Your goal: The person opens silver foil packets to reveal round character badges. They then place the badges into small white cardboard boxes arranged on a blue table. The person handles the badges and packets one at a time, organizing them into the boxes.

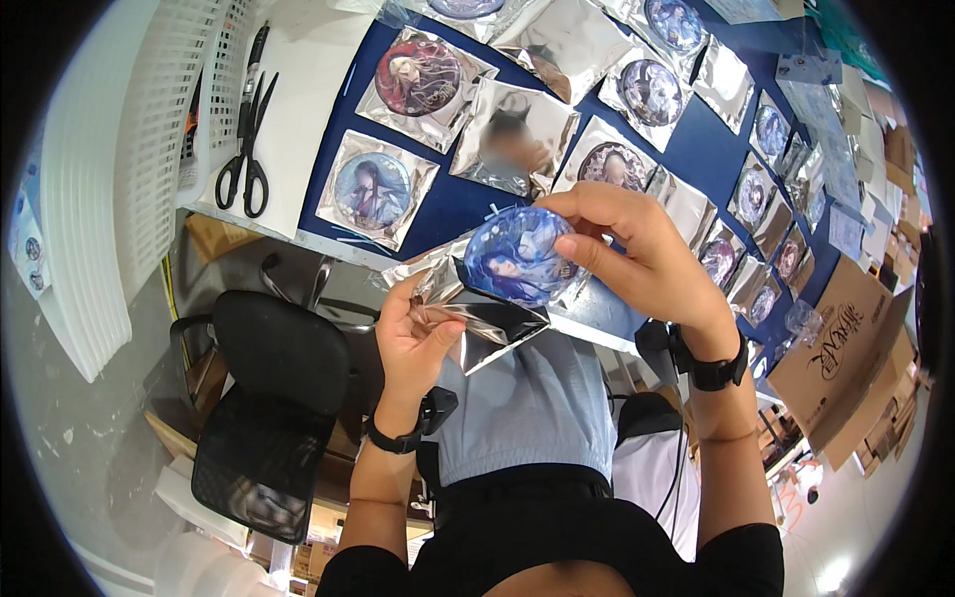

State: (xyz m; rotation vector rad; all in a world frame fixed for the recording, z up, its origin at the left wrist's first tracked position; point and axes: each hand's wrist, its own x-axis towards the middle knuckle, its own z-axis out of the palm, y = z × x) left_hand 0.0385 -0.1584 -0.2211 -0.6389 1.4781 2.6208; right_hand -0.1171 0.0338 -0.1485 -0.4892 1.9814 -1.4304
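Observation:
My left hand point(416, 333) is closed on a silver foil pouch point(487, 338), whose mouth gapes toward me. Between thumb and fingers, my right hand point(627, 249) grips the right edge of a round blue badge point(519, 257) with a printed long-haired figure. The badge is tilted and sits over the pouch's mouth; its lower edge is close against the foil, and I cannot tell how much is inside. Both hands are just above the table's near edge. Beyond them lie a blue badge point(372, 191) and a red badge point(418, 78), each on a silver pouch.
Several more badges and pouches cover the blue table mat point(423, 224). Black scissors point(246, 159) and a pen point(259, 45) lie at the left, beside white plastic baskets point(149, 119). A black office chair point(269, 398) stands left of me. An open cardboard box point(836, 348) is at the right.

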